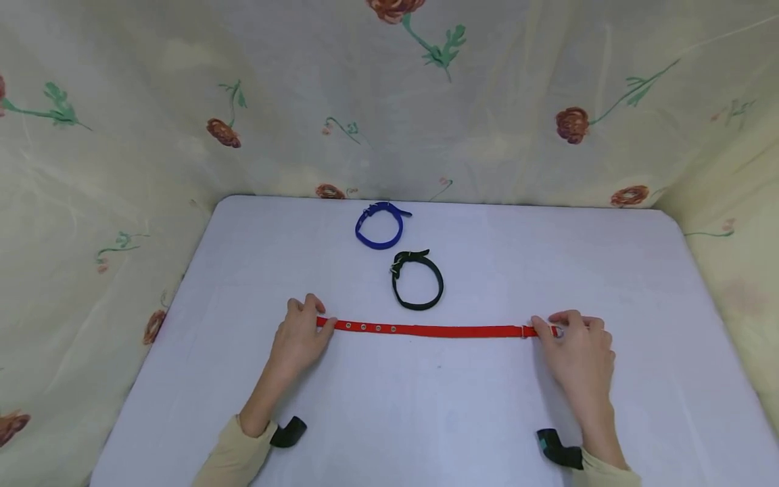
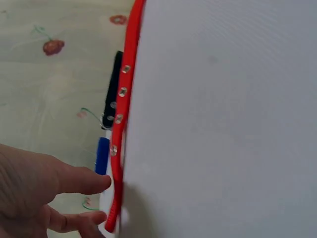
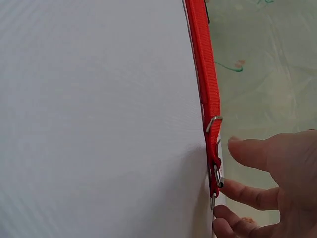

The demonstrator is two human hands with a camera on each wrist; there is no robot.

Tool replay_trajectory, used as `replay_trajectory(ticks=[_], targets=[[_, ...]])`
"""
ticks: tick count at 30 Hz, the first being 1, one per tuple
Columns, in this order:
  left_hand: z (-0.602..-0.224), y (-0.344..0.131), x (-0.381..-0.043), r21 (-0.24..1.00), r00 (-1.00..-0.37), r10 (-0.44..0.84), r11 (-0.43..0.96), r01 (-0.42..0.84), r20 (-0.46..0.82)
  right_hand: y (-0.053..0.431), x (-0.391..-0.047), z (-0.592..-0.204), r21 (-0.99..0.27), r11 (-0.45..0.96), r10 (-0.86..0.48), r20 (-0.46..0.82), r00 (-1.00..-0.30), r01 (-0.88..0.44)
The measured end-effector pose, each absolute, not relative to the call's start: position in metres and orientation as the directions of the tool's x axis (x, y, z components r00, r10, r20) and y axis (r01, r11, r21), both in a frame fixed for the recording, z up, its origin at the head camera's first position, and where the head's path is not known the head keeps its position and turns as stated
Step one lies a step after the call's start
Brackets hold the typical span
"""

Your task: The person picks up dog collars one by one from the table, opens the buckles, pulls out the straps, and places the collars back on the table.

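A red pet collar (image 1: 462, 331) lies unbuckled and straight across the white table, with metal eyelets toward its left end. My left hand (image 1: 301, 336) is at the eyelet end, thumb and fingers spread at the strap; in the left wrist view the collar's tip (image 2: 111, 225) shows beside the fingertips. At the other end, my right hand (image 1: 578, 348) has its thumb and fingertips at the metal buckle (image 3: 218, 176) and ring. Just beyond the red strap sits a black collar (image 1: 441, 284), fastened into a loop. Farther back is a blue collar (image 1: 359, 233), also looped.
The white table (image 1: 438, 419) has rounded far corners. Flower-printed cloth (image 1: 487, 135) hangs behind it and along both sides. A black wrist device (image 1: 289, 433) shows at the left sleeve, and another black device (image 1: 560, 452) at the right sleeve.
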State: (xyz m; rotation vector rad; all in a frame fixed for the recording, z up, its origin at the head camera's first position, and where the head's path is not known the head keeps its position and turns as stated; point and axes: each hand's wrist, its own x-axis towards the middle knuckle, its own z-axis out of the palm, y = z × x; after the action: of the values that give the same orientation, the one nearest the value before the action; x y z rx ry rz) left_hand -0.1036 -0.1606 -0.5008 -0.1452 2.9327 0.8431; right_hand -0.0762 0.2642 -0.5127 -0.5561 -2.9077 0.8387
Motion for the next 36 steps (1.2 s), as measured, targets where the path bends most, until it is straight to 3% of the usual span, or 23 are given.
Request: replay_trajectory(ticks=[11, 26, 36], targets=[[-0.476, -0.134, -0.106, 0.487, -0.998, -0.008, 0.872, -0.039, -0.067, 0.269, -0.077, -0.503, -0.544, 0.788, 0.320, -0.038, -0.947, 0.288], [-0.480, -0.109, -0.126, 0.807, -0.995, 0.099, 0.588, 0.045, -0.017, 0.222, -0.116, -0.484, -0.601, 0.788, 0.119, -0.066, -0.991, 0.135], [-0.492, -0.095, -0.143, 0.875, -0.980, 0.092, 0.471, -0.114, -0.177, 0.180, -0.142, -0.486, -0.659, 0.750, -0.009, -0.088, -0.996, 0.052]])
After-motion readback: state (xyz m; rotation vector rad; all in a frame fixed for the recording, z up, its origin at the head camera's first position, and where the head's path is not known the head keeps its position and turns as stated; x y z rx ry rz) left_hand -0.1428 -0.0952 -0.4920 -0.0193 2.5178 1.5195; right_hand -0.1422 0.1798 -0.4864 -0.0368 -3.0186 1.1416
